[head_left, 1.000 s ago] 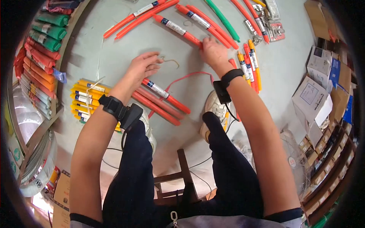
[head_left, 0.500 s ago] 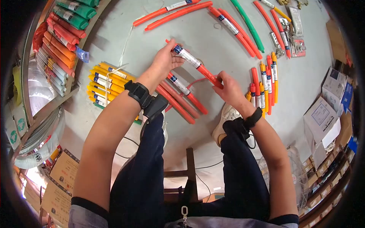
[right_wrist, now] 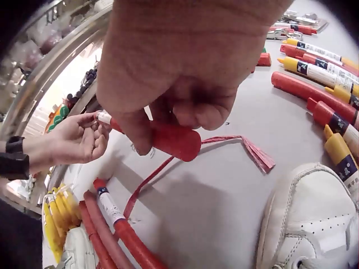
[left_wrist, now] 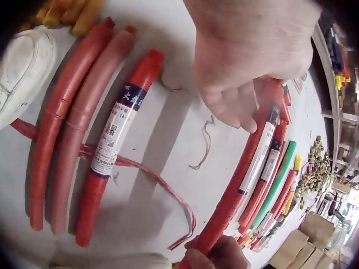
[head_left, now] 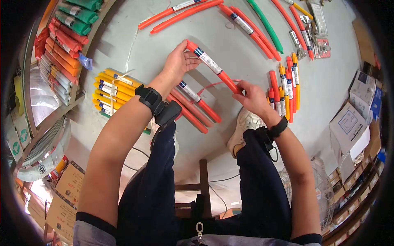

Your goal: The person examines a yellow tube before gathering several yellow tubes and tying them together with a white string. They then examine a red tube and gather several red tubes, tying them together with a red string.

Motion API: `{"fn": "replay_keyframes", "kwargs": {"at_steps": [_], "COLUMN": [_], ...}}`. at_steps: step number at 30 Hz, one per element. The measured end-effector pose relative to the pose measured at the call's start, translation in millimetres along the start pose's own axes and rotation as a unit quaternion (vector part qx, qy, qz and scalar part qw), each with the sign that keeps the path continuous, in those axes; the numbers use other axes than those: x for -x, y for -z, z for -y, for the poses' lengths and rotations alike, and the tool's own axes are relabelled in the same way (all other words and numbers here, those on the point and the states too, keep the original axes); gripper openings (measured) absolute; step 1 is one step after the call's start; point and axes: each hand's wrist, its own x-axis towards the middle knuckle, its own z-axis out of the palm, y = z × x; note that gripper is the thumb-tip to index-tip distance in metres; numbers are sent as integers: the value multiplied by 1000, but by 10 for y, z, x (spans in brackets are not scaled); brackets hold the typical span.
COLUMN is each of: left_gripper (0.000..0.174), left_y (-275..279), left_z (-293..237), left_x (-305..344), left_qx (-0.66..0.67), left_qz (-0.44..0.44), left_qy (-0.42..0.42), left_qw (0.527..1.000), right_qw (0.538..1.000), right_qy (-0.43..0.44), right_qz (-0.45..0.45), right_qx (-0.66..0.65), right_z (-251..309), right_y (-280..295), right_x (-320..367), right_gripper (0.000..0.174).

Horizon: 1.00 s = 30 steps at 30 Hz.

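A red tube with a white and blue label (head_left: 210,63) slants between both hands above the floor. My left hand (head_left: 177,60) holds its upper end between thumb and fingers. The lower end is pinched by my right hand (head_left: 252,97), also seen close up in the right wrist view (right_wrist: 168,101). Beneath the raised tube, three red tubes (left_wrist: 115,134) lie side by side across a flat red ribbon (left_wrist: 168,196), the nearest one labelled. A thin bent strip (left_wrist: 206,143) lies on the floor beside them.
A tied bundle of yellow tubes (head_left: 113,90) lies left; red and yellow tubes (head_left: 287,88) lie right. More red tubes (head_left: 246,26) and a green tube (head_left: 269,28) are beyond. Shoes (head_left: 246,127), a stool (head_left: 204,184) and a fan (head_left: 314,192) are near; cartons (head_left: 347,125) stand right.
A second ago the left hand was empty and the right hand held the tube farther away. The tube came nearer and the left hand took its other end. Since half a second ago, little has moved.
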Motion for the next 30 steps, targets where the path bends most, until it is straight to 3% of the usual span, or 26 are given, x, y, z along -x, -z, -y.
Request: {"fn": "replay_keyframes", "kwargs": {"at_steps": [30], "left_gripper": [40], "left_y": [24], "left_z": [-34], "left_x": [58], "left_qx": [-17], "left_qz": [35], "left_qy": [27], "left_qw": [999], "right_qw": [997], "right_qy": [-27], "right_qz": [-8], "right_qx": [72], "right_z": [-19], "right_y": [-63], "right_x": [20], "right_gripper": [27]}}
